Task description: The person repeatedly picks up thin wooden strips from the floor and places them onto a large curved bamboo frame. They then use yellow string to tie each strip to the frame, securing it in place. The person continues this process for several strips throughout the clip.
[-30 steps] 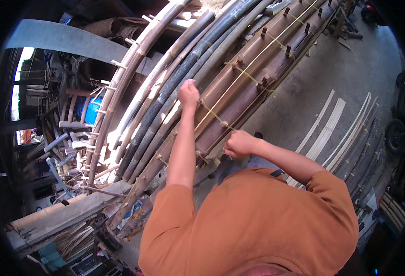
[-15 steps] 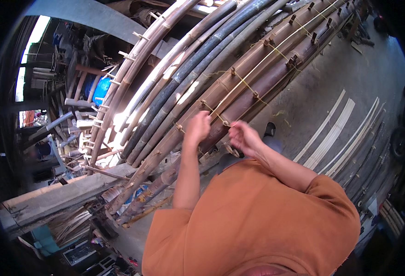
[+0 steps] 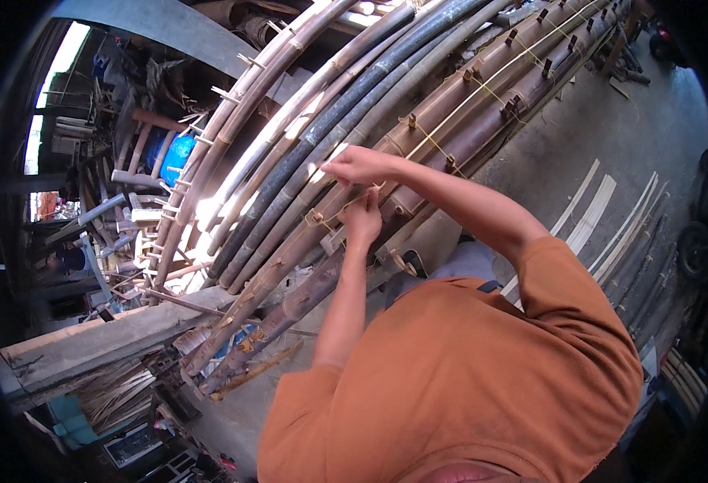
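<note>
Two long brown bamboo poles [image 3: 418,189] run side by side diagonally before me, with short dark pegs [image 3: 412,121] standing up along them. Thin yellow-green twine [image 3: 494,95] crosses between the pegs, and a pale strip [image 3: 458,109] lies lengthwise among them. My left hand [image 3: 360,217] is closed over the poles, thumb up, with twine from a nearby peg running to its fingers. Just beyond it, my right hand [image 3: 358,165] is closed too, its forearm crossing from the right. Whatever its fingers pinch is too small to make out.
Curved dark bamboo poles [image 3: 322,133] lie beyond my hands, beside a bamboo piece with crosswise pegs [image 3: 209,141]. Pale split strips [image 3: 591,213] lie on the floor at right. A concrete beam [image 3: 112,342] crosses at left, and a wheel [image 3: 694,245] stands far right.
My right hand has swung left and away from me, over the poles and past my left hand. My left hand has shifted slightly right and nearer to me.
</note>
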`<action>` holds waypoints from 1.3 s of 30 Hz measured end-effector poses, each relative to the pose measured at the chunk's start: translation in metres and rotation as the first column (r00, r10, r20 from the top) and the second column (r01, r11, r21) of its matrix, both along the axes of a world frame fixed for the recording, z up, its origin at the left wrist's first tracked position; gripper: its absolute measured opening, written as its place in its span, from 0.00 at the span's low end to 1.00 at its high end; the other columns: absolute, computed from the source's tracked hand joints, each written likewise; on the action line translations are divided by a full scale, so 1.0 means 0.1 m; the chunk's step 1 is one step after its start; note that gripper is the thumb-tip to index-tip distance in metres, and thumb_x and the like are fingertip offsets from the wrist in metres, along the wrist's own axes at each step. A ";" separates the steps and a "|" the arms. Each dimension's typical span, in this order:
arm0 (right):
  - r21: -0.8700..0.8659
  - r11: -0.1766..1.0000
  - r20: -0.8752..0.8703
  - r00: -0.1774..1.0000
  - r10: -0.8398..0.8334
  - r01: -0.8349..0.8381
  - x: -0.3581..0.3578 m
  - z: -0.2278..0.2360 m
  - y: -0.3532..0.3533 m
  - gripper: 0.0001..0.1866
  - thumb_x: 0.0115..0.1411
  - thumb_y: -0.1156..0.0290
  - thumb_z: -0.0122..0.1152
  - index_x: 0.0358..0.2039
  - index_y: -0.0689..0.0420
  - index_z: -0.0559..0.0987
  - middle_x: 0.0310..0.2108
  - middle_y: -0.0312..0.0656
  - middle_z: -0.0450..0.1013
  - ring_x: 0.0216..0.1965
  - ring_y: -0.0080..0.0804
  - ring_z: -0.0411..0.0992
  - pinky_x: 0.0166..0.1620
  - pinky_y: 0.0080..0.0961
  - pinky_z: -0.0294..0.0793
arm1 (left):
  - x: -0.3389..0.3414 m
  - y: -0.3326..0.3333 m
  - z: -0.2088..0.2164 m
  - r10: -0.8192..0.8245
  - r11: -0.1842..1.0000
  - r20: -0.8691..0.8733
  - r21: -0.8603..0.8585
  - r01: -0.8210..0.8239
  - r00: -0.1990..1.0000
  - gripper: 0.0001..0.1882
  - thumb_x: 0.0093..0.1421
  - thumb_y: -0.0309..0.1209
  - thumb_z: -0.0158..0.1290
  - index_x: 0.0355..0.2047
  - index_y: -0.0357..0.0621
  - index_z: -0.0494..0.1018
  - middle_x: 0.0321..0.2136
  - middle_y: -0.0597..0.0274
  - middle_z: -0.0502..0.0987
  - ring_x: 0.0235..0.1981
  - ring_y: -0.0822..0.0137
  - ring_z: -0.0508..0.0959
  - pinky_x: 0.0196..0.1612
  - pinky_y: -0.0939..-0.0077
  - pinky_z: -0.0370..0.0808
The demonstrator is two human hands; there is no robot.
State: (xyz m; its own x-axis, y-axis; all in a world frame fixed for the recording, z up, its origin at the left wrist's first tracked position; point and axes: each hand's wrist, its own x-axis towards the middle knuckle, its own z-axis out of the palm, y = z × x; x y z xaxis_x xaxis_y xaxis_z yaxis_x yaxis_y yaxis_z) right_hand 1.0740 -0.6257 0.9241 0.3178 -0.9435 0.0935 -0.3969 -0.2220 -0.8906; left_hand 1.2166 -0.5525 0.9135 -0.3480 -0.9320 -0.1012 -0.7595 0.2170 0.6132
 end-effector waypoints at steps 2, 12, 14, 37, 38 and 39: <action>0.199 0.964 0.389 0.917 0.088 -0.178 -0.11 0.75 0.53 0.27 0.69 0.55 0.44 0.27 0.66 0.80 0.26 0.46 0.78 0.30 0.36 0.76 0.36 0.37 0.74 | 0.08 -0.01 -0.07 -0.017 1.000 0.023 0.003 0.016 1.000 0.18 0.69 0.42 0.39 0.40 0.49 0.77 0.33 0.52 0.80 0.36 0.53 0.78 0.45 0.60 0.57; 0.098 0.982 -0.117 0.978 0.174 -0.162 0.15 -0.34 1.80 0.19 0.61 0.59 0.53 0.22 0.59 0.79 0.22 0.53 0.74 0.27 0.55 0.74 0.34 0.49 0.74 | -0.35 -0.57 0.54 0.045 0.993 -0.436 -0.076 -0.086 0.899 0.17 0.69 0.35 0.44 0.34 0.34 0.78 0.21 0.59 0.80 0.25 0.71 0.78 0.33 0.74 0.73; 0.121 0.988 -0.291 0.948 0.132 -0.100 0.11 -0.43 1.87 0.18 0.61 0.60 0.53 0.22 0.59 0.79 0.22 0.53 0.74 0.28 0.56 0.74 0.35 0.49 0.74 | -0.40 -1.09 0.57 0.139 0.988 -0.458 0.010 -0.152 0.878 0.17 0.68 0.36 0.44 0.35 0.34 0.77 0.23 0.54 0.81 0.28 0.64 0.81 0.34 0.68 0.74; 0.134 0.980 0.069 0.988 0.137 -0.146 1.91 0.75 1.00 0.23 0.67 0.53 0.41 0.31 0.58 0.77 0.38 0.53 0.75 0.39 0.47 0.73 0.43 0.47 0.68 | 1.40 0.16 -0.35 -0.077 0.991 -0.045 -0.117 0.071 0.996 0.11 0.66 0.30 0.46 0.44 0.38 0.72 0.30 0.49 0.80 0.30 0.58 0.82 0.36 0.66 0.78; 0.054 0.997 -0.270 0.960 0.074 -0.061 1.86 0.71 0.81 0.27 0.66 0.47 0.41 0.34 0.58 0.79 0.43 0.54 0.74 0.44 0.48 0.72 0.46 0.48 0.67 | 1.45 0.14 -0.34 -0.086 0.994 -0.099 -0.074 0.079 0.991 0.12 0.67 0.32 0.46 0.44 0.37 0.72 0.31 0.49 0.81 0.31 0.57 0.82 0.37 0.65 0.77; -0.050 0.999 -0.569 0.822 -0.035 0.008 1.80 0.61 0.61 0.31 0.66 0.42 0.40 0.38 0.57 0.81 0.47 0.56 0.73 0.49 0.50 0.71 0.49 0.50 0.67 | 1.49 0.11 -0.35 -0.105 0.994 -0.150 -0.030 0.101 0.983 0.13 0.68 0.33 0.45 0.45 0.37 0.72 0.32 0.48 0.81 0.32 0.56 0.82 0.38 0.64 0.77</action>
State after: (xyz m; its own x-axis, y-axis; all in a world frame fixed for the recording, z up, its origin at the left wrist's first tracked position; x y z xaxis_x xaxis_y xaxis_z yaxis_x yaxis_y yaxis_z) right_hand 1.2540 -0.5645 0.9852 0.3066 -0.9501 -0.0570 -0.8354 -0.2399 -0.4946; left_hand 1.3653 -0.5419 0.8789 -0.4519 -0.8919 -0.0200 -0.6315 0.3040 0.7133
